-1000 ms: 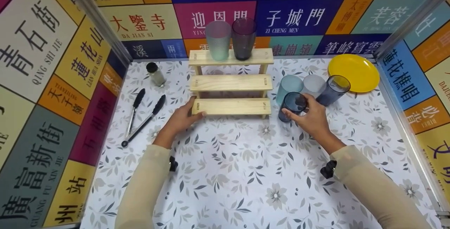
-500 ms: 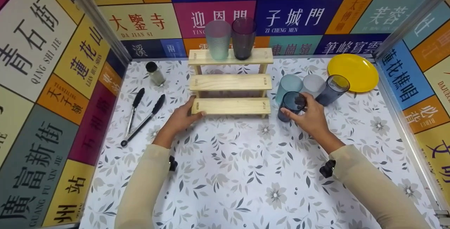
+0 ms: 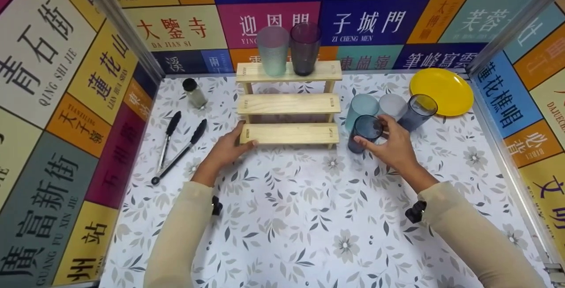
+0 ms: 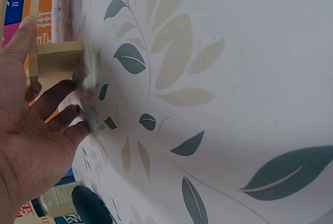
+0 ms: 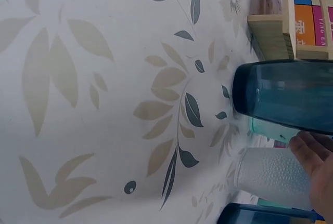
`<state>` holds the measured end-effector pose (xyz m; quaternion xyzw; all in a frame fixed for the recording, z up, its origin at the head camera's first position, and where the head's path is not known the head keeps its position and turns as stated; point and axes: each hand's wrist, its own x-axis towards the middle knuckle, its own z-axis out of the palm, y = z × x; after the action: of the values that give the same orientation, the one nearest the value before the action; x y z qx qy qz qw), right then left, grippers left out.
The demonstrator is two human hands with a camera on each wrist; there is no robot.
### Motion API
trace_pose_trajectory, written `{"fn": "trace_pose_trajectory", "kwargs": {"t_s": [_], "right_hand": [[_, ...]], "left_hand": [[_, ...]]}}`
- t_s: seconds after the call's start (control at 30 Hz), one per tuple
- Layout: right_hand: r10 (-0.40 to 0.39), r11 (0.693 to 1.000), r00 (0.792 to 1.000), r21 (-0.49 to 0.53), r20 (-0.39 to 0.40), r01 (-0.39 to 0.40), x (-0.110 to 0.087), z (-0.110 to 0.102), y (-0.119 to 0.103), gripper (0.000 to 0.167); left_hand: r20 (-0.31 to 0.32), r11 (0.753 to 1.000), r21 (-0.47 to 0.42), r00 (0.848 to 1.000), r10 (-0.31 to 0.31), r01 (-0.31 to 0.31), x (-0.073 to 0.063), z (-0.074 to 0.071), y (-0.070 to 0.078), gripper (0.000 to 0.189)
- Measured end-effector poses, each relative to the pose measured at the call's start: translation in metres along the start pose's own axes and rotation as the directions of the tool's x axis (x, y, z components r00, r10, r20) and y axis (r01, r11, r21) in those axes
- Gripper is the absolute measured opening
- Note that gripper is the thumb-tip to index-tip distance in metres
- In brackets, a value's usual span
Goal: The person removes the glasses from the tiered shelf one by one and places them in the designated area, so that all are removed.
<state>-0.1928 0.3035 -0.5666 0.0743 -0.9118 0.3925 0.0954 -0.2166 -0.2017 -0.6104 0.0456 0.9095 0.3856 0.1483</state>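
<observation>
A three-step wooden rack (image 3: 289, 133) stands in the middle of the head view. On its top step are a pale green cup (image 3: 273, 51) and a dark purple cup (image 3: 305, 49). My left hand (image 3: 227, 149) grips the left end of the lowest step, thumb in front. Right of the rack, my right hand (image 3: 394, 143) holds a dark blue cup (image 3: 367, 129) between thumb and fingers near its rim. This cup stands upright; the right wrist view shows its base by the table. Behind it are a light teal cup (image 3: 363, 108), a frosted clear cup (image 5: 273, 174) and another blue cup (image 3: 417, 112).
A yellow plate (image 3: 441, 92) lies at the back right. At left are a small black-capped jar (image 3: 194, 93) and black-tipped tongs (image 3: 178, 151) lying spread. Printed panels wall in the floral tabletop (image 3: 287, 226) at the back and sides.
My right wrist and forearm have shifted slightly to the right. The dark blue cup, the rack and my left hand stay where they were.
</observation>
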Motion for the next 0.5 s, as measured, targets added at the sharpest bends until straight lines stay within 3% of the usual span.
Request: {"fn": "trace_pose_trajectory", "kwargs": {"t_s": [0.5], "right_hand": [[0.004, 0.999, 0.997, 0.050, -0.073, 0.000, 0.013, -0.038, -0.006, 0.084]], "left_hand": [[-0.004, 1.000, 0.012, 1.000, 0.029, -0.029, 0.000, 0.001, 0.000, 0.105]]}}
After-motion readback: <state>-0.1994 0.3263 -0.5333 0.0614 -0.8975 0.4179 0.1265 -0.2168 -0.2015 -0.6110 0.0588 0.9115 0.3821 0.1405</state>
